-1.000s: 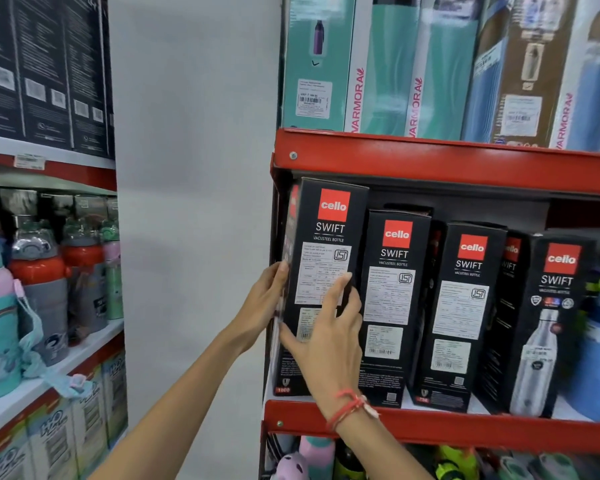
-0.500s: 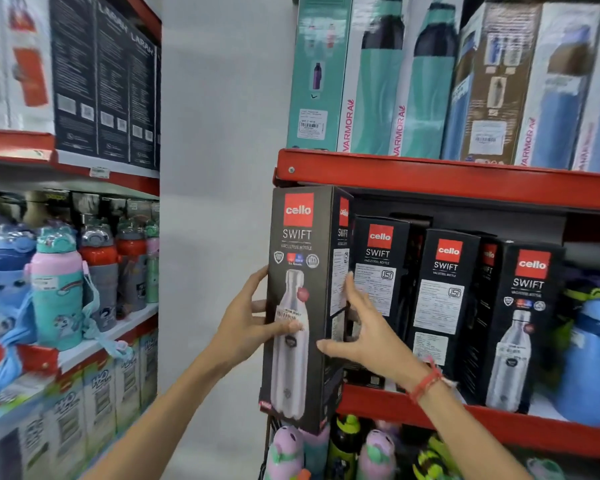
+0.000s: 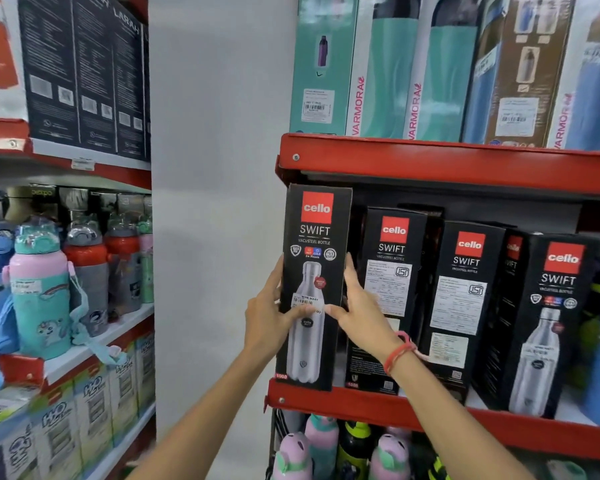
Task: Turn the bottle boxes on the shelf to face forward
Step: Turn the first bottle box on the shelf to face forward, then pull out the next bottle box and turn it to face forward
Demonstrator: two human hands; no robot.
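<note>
At the far left of the frame, children's bottles [image 3: 39,289] stood on a side shelf [image 3: 94,344], with dark boxes lettered "LARAH" [image 3: 84,74] on the tier above; none of these belonged to the job.

Just left of centre, the left hand [image 3: 269,320] pressed the left edge of the first box [image 3: 314,289], its thumb lying across the printed front near a white price sticker. The right hand [image 3: 355,306], a red thread at its wrist, clamped the opposite edge, so both hands were closed on that one box. Holding it by the two narrow sides seemed meant to keep it upright and square while its base settled at the left end of the red shelf [image 3: 430,415]. Its picture side faced out: a red "cello" patch, "SWIFT", "VACUSTEEL BOTTLE", a steel bottle, and "1000" at the foot.

To the right, the second box [image 3: 390,271] and third box [image 3: 465,299] showed "cello SWIFT" above white specification labels rather than the bottle picture, so by my reading they still needed turning. The fourth box [image 3: 551,323], at centre right, already showed its bottle.

Along the top right, teal and blue cartons read "VARMORA" [image 3: 359,109].
</note>
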